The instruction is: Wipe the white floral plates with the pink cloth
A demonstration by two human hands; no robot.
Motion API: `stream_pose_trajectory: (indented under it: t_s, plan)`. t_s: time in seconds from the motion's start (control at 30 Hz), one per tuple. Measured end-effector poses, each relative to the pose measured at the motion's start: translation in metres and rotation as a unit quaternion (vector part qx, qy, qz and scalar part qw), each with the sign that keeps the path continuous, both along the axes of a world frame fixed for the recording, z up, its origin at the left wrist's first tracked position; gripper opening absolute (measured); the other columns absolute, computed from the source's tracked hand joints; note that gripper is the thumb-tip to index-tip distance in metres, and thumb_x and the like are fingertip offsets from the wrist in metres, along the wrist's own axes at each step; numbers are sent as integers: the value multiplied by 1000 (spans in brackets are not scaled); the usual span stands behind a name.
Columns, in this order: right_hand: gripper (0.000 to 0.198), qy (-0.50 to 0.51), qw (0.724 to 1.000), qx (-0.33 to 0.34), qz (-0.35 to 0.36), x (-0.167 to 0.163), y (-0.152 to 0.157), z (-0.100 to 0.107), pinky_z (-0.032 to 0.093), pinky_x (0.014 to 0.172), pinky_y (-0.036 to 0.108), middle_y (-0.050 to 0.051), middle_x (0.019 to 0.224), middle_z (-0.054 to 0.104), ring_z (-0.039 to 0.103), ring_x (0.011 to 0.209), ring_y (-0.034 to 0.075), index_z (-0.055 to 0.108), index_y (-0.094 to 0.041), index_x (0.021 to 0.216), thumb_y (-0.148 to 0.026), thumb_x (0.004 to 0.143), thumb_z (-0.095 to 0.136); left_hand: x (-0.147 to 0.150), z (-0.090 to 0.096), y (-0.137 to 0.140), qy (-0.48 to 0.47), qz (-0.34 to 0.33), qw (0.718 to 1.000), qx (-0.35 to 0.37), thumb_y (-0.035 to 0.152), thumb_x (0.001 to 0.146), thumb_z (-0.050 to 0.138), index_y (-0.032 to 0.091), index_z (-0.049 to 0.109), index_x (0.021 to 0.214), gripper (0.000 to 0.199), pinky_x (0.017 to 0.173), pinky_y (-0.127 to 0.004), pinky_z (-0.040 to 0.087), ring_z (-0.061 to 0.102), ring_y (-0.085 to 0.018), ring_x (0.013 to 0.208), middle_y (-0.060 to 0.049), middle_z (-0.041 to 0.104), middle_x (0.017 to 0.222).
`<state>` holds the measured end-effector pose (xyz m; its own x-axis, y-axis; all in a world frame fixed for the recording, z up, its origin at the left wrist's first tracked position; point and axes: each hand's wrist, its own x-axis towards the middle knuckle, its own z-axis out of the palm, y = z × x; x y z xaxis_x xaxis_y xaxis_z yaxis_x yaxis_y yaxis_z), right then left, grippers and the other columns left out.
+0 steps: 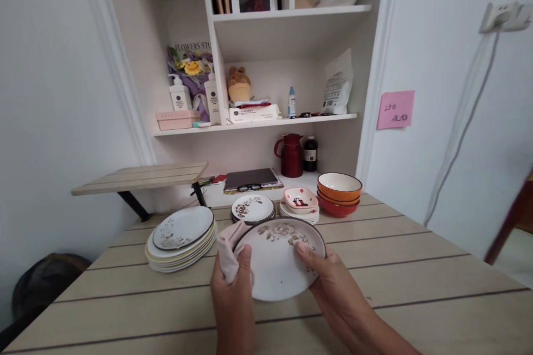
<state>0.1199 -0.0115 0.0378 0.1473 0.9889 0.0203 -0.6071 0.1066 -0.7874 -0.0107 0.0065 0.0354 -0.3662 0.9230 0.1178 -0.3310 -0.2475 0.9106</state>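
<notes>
Between both hands, tilted up above the table, is a white plate with a dark rim and brown flower print. My left hand grips its left edge through a pale pink cloth, thumb over the front. At the right edge my right hand pinches the plate, its thumb lying on the upper face and its fingers hidden behind. A stack of larger plates stands to the left. Behind the held plate sit small flowered plates and a square pinkish dish on top of white saucers.
Orange and red bowls are stacked at the back right of the slatted wooden table. A small raised shelf stands at the back left. Behind are a dark red jug, a dark bottle and a laptop with glasses.
</notes>
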Motion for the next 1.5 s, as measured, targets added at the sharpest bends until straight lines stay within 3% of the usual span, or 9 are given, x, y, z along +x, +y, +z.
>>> stream_pose_trajectory:
  t_s: [0.23,0.43,0.6,0.73,0.83,0.9,0.97,1.07,1.5]
  plan:
    - [44,80,997,-21,-7,0,4,-7,54,88,40,11,110,73,68,98,27,68,-16,109,-37,71,77,14,-13,-4,-56,-74,994,-56,54,66,75,16,59,111,61,60,-24,52,67,-16,72,-7,70,89]
    - [52,-71,997,22,27,16,8,2,55,74,36,9,105,73,69,88,24,59,-21,117,-33,70,78,5,-8,-2,-75,-67,992,-73,49,66,77,22,52,125,68,52,-19,45,63,-12,65,-4,69,90]
    - [63,-171,976,94,-92,41,13,13,53,83,40,7,117,66,66,95,22,51,-29,122,-31,66,81,-4,-2,3,-8,14,999,-39,46,71,73,23,58,119,55,69,-24,50,65,-15,83,-3,68,98]
    - [71,-247,951,157,-102,45,6,21,46,97,47,8,135,55,58,115,26,45,-34,131,-29,68,79,-7,-1,4,88,61,994,-8,44,70,72,21,66,102,40,74,-27,48,64,-18,83,-3,70,91]
    - [76,-319,921,195,-109,42,0,23,41,103,46,6,133,57,53,122,26,44,-35,134,-24,67,79,-5,-3,0,161,44,981,102,37,71,71,21,71,90,25,76,-29,48,62,-20,80,-4,69,86]
    - [67,-360,910,189,-83,43,-2,24,46,95,42,5,123,64,58,115,25,52,-34,128,-21,68,77,-1,-5,-4,196,7,960,199,33,73,69,22,73,84,16,74,-29,47,61,-20,77,-5,68,83]
    - [39,-400,900,172,-23,45,-3,24,51,79,35,4,104,72,65,96,24,67,-28,109,-21,72,72,1,-5,-6,215,-31,940,263,32,75,67,23,75,82,14,71,-29,47,60,-21,74,-6,66,79]
    - [8,-427,889,160,33,48,-2,24,48,63,29,3,78,72,62,71,18,73,-22,80,-21,75,67,1,-3,-8,211,-37,934,287,33,74,69,24,76,83,15,67,-30,47,59,-21,72,-7,66,76]
    - [22,-168,985,42,-8,17,5,-5,46,62,27,1,70,70,60,65,17,72,-19,81,-34,66,79,-6,8,-5,84,7,994,68,41,61,77,17,69,91,39,76,-28,51,65,-21,84,-7,71,89]
